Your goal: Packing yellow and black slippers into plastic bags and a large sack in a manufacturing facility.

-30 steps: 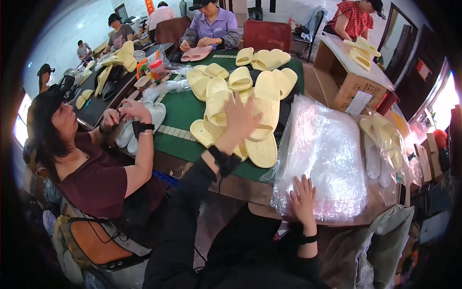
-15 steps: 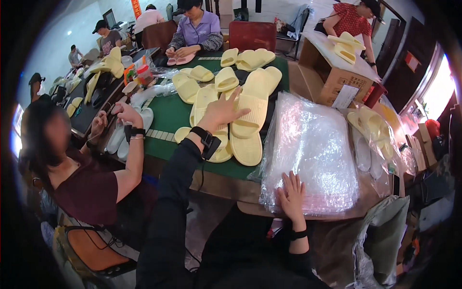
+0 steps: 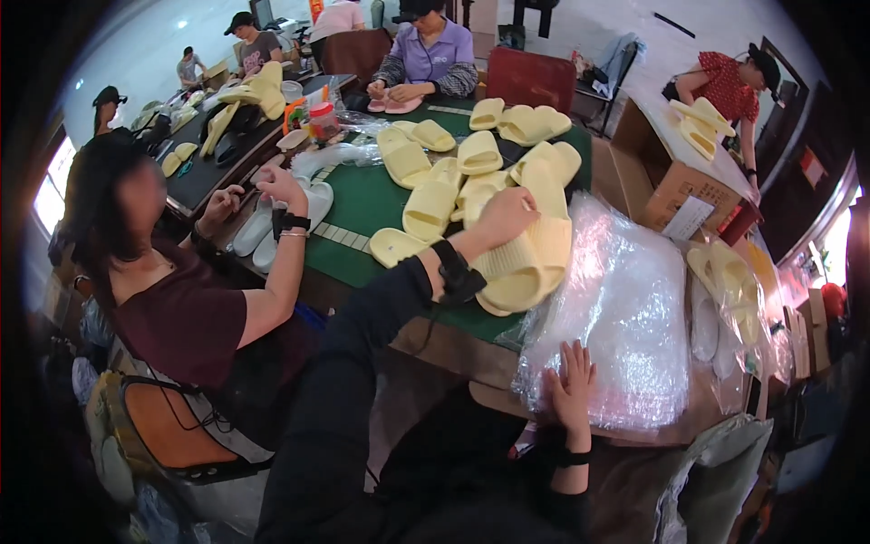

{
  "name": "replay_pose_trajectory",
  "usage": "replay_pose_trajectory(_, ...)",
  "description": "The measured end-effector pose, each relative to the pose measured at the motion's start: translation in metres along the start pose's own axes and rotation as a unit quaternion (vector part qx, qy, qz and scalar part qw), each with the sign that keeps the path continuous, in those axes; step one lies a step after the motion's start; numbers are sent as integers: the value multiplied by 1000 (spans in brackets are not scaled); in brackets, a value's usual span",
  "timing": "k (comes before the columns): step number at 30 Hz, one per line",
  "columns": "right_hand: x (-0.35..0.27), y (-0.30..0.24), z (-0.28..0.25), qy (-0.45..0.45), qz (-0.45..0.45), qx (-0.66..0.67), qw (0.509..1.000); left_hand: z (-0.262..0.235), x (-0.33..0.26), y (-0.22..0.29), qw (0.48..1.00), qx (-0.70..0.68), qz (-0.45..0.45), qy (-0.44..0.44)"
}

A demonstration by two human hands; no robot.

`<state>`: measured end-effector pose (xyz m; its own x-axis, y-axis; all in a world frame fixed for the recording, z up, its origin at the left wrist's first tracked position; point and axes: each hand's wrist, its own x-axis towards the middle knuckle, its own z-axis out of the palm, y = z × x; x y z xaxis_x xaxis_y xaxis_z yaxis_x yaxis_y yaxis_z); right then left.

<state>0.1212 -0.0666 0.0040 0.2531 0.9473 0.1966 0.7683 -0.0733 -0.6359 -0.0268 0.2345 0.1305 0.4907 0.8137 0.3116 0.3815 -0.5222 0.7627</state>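
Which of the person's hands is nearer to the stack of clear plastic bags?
Right. The right hand lies flat on the stack of clear plastic bags; the left hand is off to its left, on the yellow slippers.

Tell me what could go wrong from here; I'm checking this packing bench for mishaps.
The left hand rests on a loose heap of yellow slippers near the green table edge; tugging one might spill others. The right hand presses the overhanging clear plastic bags, which could slide off.
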Motion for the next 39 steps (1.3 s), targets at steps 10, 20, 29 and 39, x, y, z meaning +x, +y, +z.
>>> replay_pose_trajectory(10,6,1,2,-7,-8,4,1000,25,-20,21,973,231,-11,-5)
replay_pose_trajectory(20,3,4,1,-5,-1,-22,1000,37,-11,67,984,-161,-60,49)
replay_pose_trajectory(29,3,21,13,9,-30,-65,997,99,-63,163,648,-663,-371,45)
replay_pose_trajectory(39,-12,96,31,44,-29,19,998,191,-75,161,695,-668,-219,-149)
